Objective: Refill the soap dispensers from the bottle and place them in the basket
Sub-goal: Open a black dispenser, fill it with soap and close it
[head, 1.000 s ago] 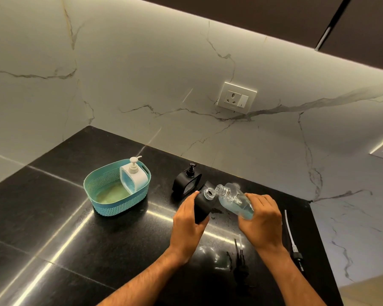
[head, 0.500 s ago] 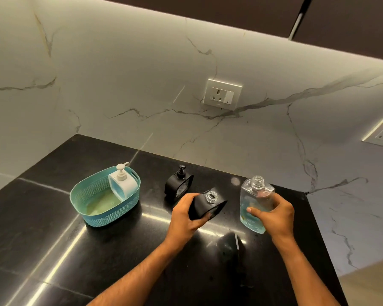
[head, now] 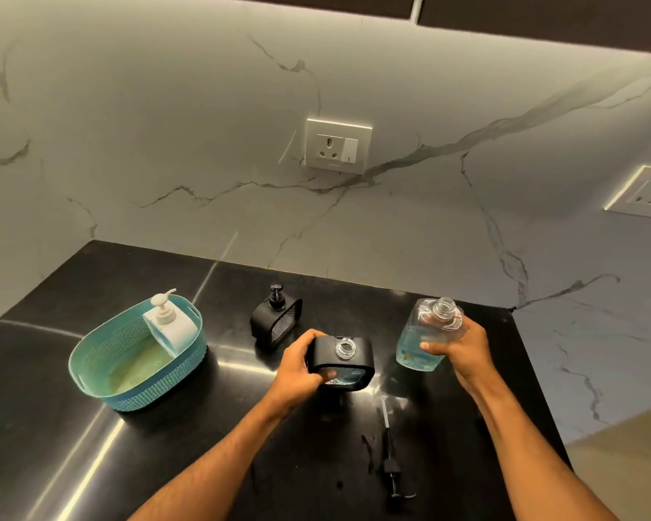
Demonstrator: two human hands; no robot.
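Gripping the open black dispenser (head: 341, 358) round its left end, the left hand (head: 297, 370) holds it on the black counter (head: 166, 464) with the clear threaded neck facing up; the right hand (head: 463, 347) wraps the refill bottle (head: 420, 338) about its middle, upright and uncapped, blue liquid low inside; both look like hard, smooth plastic, light when low on soap, and probably slick where soap has run, so I judge a full wrap round the flat body safer than a pinch at the neck; the loose pump (head: 389, 456) lies on the counter nearer the person, thin-stemmed and best lifted by its head; a white dispenser (head: 172, 325) already leans in the teal basket (head: 102, 374); a second black dispenser (head: 275, 317) stands capped behind.
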